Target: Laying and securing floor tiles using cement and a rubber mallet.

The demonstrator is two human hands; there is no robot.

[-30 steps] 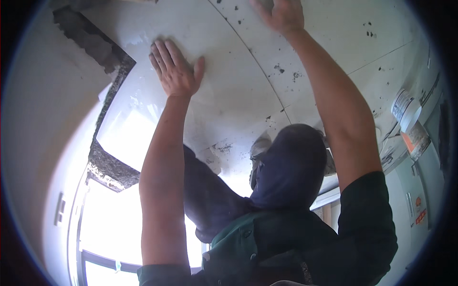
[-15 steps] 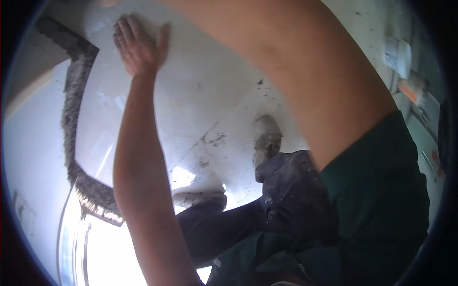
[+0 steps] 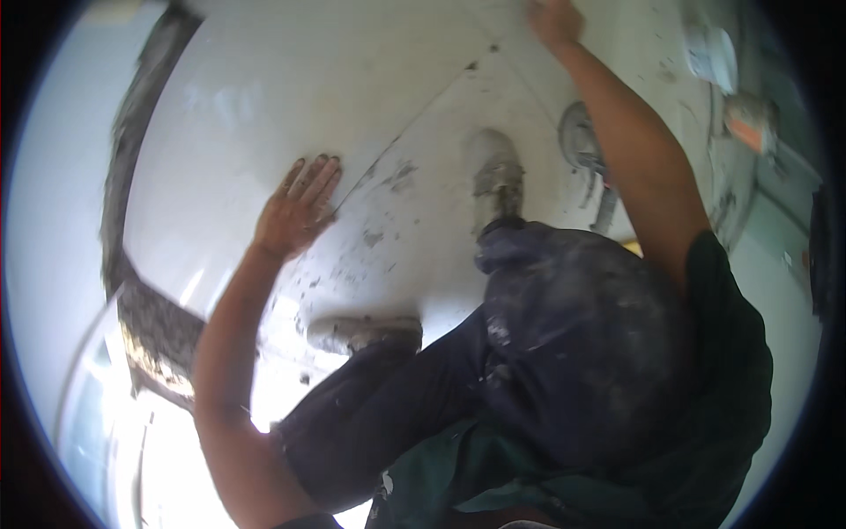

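My left hand [image 3: 298, 209] is palm down over a large pale floor tile [image 3: 238, 132], its dirty fingers stretched out beside a thin dark joint line. It appears to rest on the tile, and nothing is in it. At the far right of the tiled surface, my right hand [image 3: 557, 25] is partly cut off by the upper edge. Its fingers are too hidden and blurred to read. Beneath my right forearm lies a round grey tool [image 3: 578, 137] with dark parts and a bit of red, partly covered by the arm.
A rough grey mortar strip [image 3: 132, 141] borders the tile on the left, along the pale wall. Dark crumbs lie around my shoes [image 3: 495, 167]. Farther right stand a white bucket [image 3: 716, 57] and an orange-and-grey object [image 3: 749, 128]. Bright light falls at the lower left.
My left hand has come nearer and slightly right across the tile. My right arm has swung outward to the right, revealing its hand and the round tool. The view has shifted.
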